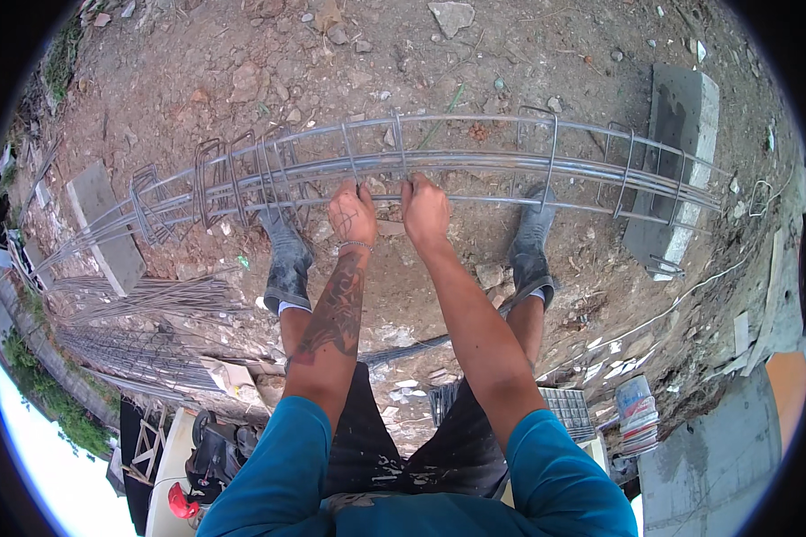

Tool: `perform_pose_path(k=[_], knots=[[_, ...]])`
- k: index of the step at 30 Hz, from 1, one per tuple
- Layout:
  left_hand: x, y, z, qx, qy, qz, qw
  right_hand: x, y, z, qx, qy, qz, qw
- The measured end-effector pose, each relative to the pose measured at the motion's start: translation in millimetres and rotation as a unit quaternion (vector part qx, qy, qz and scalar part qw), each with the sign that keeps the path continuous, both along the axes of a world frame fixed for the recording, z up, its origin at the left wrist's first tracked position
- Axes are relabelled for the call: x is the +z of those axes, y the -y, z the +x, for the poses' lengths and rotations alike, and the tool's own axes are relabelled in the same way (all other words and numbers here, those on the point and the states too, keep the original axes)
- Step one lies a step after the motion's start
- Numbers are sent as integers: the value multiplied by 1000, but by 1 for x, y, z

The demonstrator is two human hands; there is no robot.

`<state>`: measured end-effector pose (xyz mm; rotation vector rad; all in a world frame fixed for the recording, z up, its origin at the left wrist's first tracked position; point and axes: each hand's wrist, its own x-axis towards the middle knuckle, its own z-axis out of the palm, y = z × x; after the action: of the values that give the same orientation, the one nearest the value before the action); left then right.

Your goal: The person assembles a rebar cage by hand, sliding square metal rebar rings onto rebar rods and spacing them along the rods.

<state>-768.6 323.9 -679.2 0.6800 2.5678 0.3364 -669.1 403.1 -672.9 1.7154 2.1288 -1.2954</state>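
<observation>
A long rebar cage (pixel 475 161) of straight steel bars and rectangular stirrups lies across two concrete blocks, running from left to right in front of me. My left hand (pixel 352 215) and my right hand (pixel 424 208) are side by side at the cage's near bar, fingers closed at the point where a stirrup (pixel 399 143) crosses it. I cannot tell whether either hand also holds a tie wire or a tool. My grey boots (pixel 287 259) stand on the dirt under the cage.
A concrete block (pixel 681 152) bears the cage's right end, and a flatter slab (pixel 103 224) the left. Bundled rebar (pixel 143 300) lies at left. Stones litter the dirt. A bucket (pixel 636 412) and a grid tray (pixel 569 407) sit lower right.
</observation>
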Motion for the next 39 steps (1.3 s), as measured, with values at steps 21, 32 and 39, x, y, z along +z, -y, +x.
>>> perform_pose_path(k=[21, 32, 39], knots=[[53, 346, -441, 155, -238, 16, 959, -20, 159, -247, -237, -70, 49, 968], [16, 349, -523, 207, 44, -18, 977, -14, 190, -302, -157, -44, -24, 986], [22, 355, -540, 82, 121, -91, 985, -6, 259, -403, -194, -93, 4, 977]])
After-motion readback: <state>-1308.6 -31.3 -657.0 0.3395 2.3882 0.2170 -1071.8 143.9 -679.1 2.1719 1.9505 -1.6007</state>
